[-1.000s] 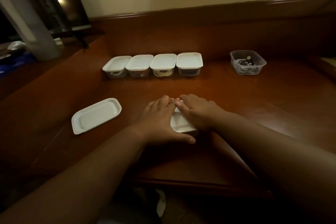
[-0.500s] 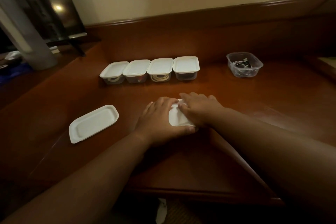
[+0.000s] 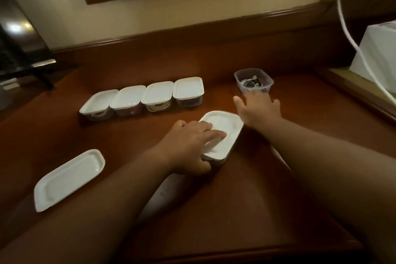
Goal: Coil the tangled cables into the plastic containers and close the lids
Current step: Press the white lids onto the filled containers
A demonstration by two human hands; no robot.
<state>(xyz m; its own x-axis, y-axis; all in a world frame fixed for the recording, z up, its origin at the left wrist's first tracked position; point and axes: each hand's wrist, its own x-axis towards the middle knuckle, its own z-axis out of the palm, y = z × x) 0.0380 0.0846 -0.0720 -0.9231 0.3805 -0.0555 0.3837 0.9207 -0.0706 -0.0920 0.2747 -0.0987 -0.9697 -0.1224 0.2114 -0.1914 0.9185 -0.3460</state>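
A lidded plastic container (image 3: 227,135) sits in the middle of the wooden desk. My left hand (image 3: 190,141) rests on its white lid, fingers across the top and thumb against the near side. My right hand (image 3: 258,109) is stretched out with spread fingers, just short of an open clear container (image 3: 254,80) that holds a coiled cable with a dark plug. Several closed containers (image 3: 142,99) with white lids stand in a row at the back, cables showing through their walls. A loose white lid (image 3: 68,179) lies at the front left.
The desk (image 3: 214,210) has a raised wooden back rail and a rounded front edge. A white box (image 3: 377,53) with a white power cable (image 3: 351,36) running from a wall socket stands at the right. A dark screen stand (image 3: 32,66) sits at the back left.
Both hands were pressing on the middle container's lid. My right hand has lifted off and reached forward-right toward the open container; my left hand stays on the lid.
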